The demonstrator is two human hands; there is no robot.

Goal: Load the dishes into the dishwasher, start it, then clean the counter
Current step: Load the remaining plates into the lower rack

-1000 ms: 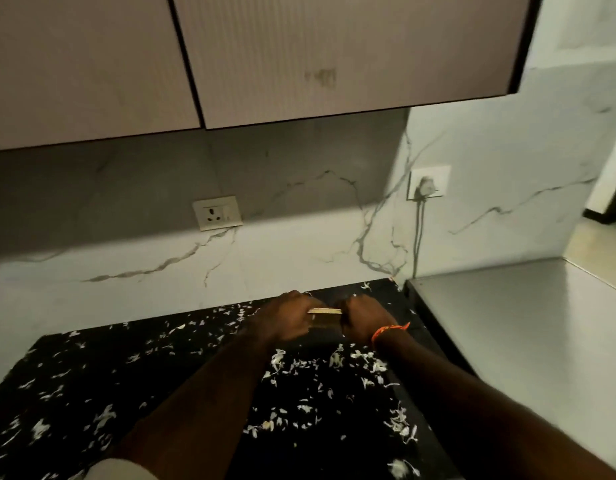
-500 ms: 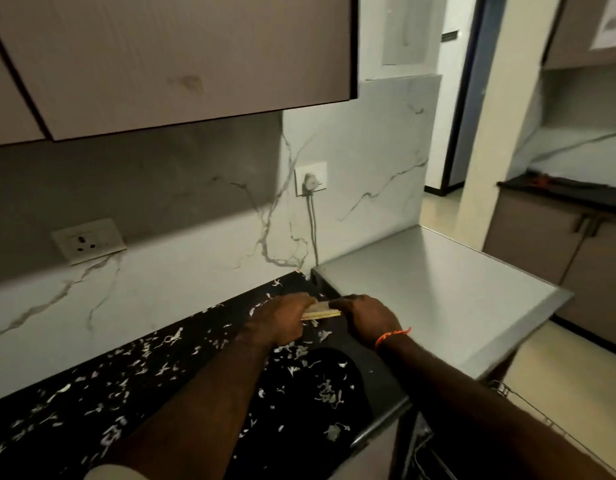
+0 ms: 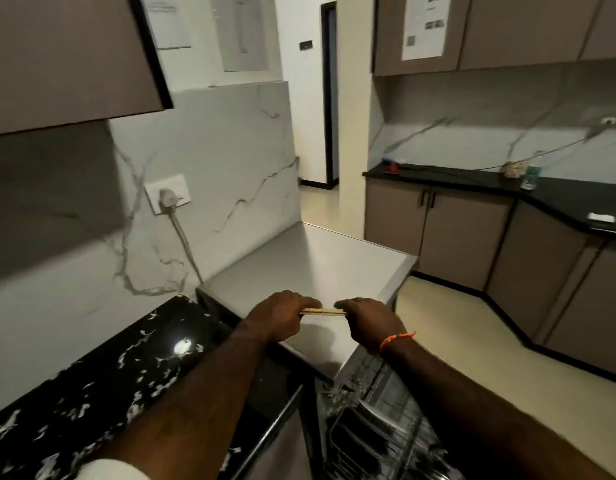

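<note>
— Both hands grip one thin, pale flat piece [image 3: 323,311] between them: the left hand [image 3: 279,318] has its fingers curled over one end, the right hand [image 3: 367,323] over the other. What the piece is, I cannot tell.

— Where is it held?

— Level, above the near part of the steel top [image 3: 310,261], which stands just right of the black speckled counter [image 3: 102,382].

— Start with the big things, then.

— Marble-patterned wall [image 3: 209,161] behind, with a brown upper cabinet [image 3: 57,53] at the top left. Across the floor, a second black counter [image 3: 559,199] runs over brown lower cabinets [image 3: 473,237].

— And the dishwasher?

— Below the steel top, at the bottom right, a wire rack [image 3: 379,410] shows under the right forearm; its contents are too blurred to name.

— Smaller things?

— A wall socket [image 3: 168,194] with a plug and cord running down to the steel top's back corner. An orange thread band [image 3: 396,339] sits on the right wrist. A green-labelled bottle [image 3: 530,171] stands on the far counter.
</note>
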